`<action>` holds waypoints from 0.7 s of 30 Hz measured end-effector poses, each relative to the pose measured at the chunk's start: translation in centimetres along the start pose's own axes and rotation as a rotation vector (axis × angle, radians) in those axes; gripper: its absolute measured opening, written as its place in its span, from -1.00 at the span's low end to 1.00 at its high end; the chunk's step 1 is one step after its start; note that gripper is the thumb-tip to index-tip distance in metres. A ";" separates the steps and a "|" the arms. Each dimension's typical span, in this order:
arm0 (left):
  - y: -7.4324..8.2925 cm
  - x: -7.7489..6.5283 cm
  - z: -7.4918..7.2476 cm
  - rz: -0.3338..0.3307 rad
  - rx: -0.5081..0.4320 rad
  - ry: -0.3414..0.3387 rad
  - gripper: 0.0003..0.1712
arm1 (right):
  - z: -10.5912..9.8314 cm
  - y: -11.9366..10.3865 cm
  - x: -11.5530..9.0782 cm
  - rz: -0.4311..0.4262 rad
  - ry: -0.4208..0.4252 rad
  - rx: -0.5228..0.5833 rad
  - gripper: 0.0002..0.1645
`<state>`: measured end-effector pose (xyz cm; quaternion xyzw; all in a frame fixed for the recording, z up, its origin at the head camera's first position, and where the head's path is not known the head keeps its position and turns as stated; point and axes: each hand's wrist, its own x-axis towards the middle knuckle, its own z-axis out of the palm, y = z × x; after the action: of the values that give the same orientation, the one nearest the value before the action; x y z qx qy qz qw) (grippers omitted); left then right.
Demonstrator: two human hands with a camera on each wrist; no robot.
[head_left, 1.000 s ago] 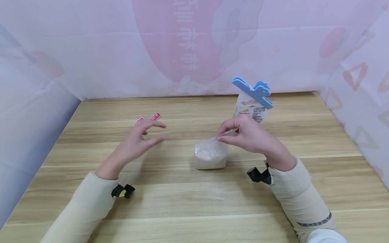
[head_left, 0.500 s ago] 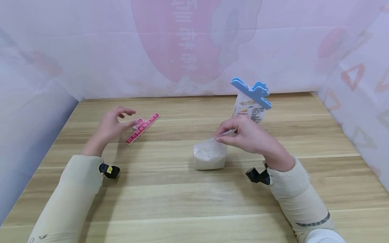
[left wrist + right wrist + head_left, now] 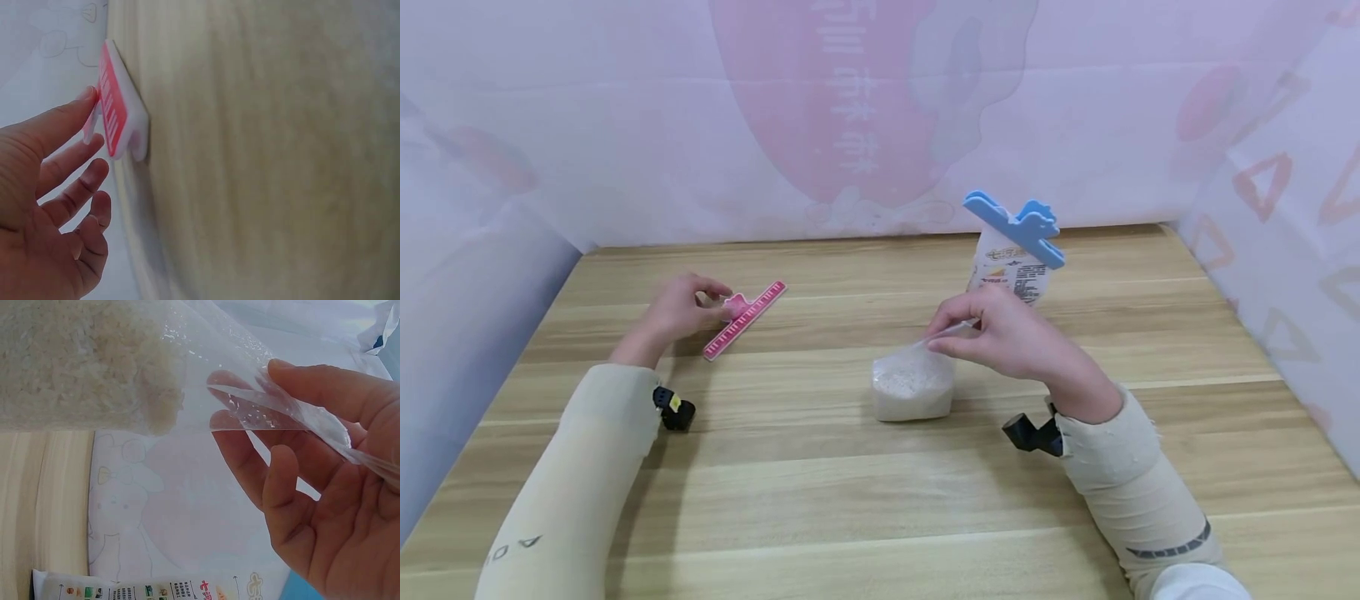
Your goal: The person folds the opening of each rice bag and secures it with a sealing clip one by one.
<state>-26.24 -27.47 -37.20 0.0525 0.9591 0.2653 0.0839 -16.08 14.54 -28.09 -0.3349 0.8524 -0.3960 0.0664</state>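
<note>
A pink bag clip (image 3: 748, 318) with a ridged bar lies at the left of the wooden table. My left hand (image 3: 677, 308) has thumb and index finger at its small handle; in the left wrist view they pinch that handle (image 3: 91, 122), the other fingers loosely bent. My right hand (image 3: 1011, 337) holds the gathered top of a clear plastic bag of rice (image 3: 912, 390), which stands on the table. The right wrist view shows the bag's film (image 3: 240, 403) bunched between thumb and fingers, with the white grains (image 3: 87, 362) below the grip.
Behind my right hand stands a printed white packet (image 3: 1009, 265), closed at its top by a blue bag clip (image 3: 1017, 227). Printed pale cloth walls (image 3: 647, 150) enclose the wooden table (image 3: 820, 508) at the back and sides.
My left hand has moved left from over the pink clip, uncovering it, then come in to its handle from the left. The right hand keeps its hold on the rice bag.
</note>
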 end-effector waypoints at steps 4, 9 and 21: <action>0.2 0.2 0.2 -0.010 -0.003 -0.019 -0.48 | -0.1 0.0 0.0 0.002 0.004 -0.006 -0.96; 0.8 0.0 0.3 -0.046 -0.048 -0.053 -0.52 | -0.1 0.0 -0.1 0.005 0.006 -0.009 -0.96; 1.6 -0.6 0.4 -0.007 -0.095 -0.094 -0.43 | 0.3 -0.1 0.0 -0.005 -0.004 0.023 -0.96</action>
<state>-25.46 -26.00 -36.59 0.0577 0.9406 0.3074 0.1319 -15.91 14.35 -28.21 -0.3371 0.8468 -0.4054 0.0708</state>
